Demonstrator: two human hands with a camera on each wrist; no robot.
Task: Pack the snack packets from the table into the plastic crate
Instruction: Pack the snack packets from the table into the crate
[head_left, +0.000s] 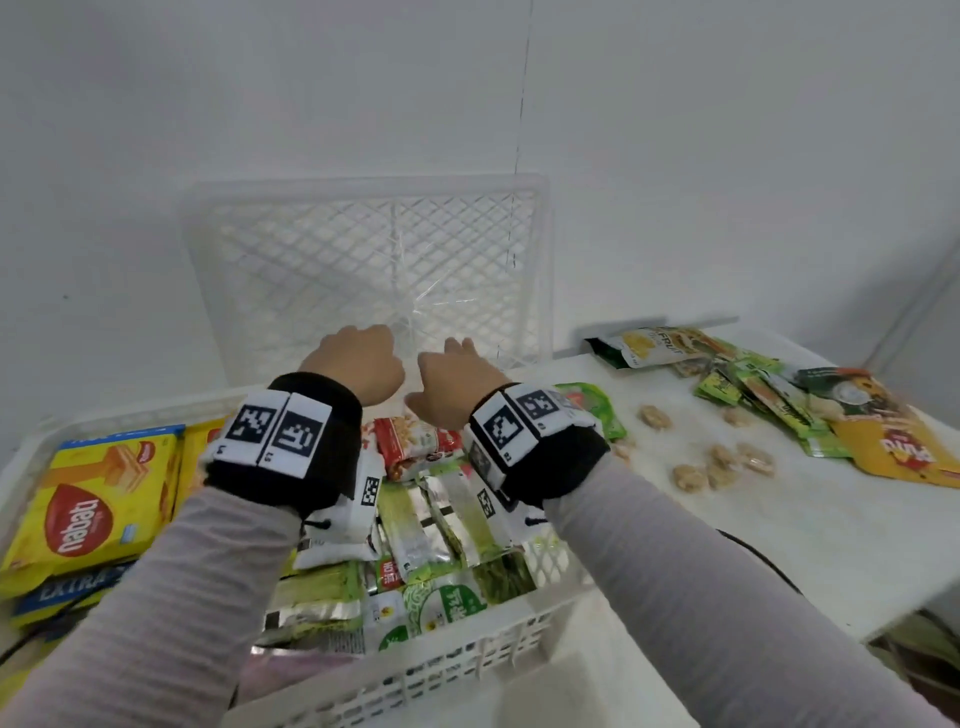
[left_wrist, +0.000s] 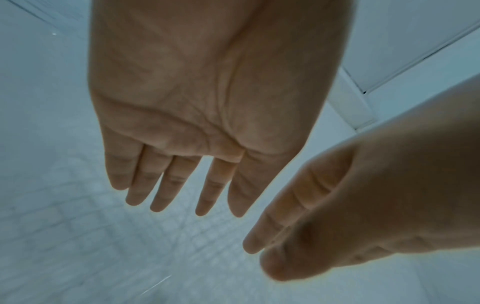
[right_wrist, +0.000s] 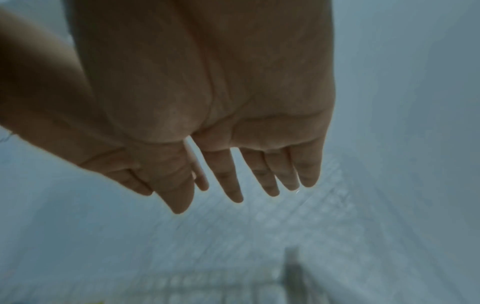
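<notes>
My left hand and right hand hover side by side above the far end of the white plastic crate. Both are empty. In the left wrist view the left hand shows a flat palm and straight fingers, and the right hand looks the same in its own view. The crate holds yellow wafer boxes, a red packet and several green packets. More snack packets lie in a pile on the table's far right.
A second white lattice crate stands on edge against the wall, right behind my hands. Small loose round snacks are scattered on the white table between the crate and the pile. The table's edge runs at the lower right.
</notes>
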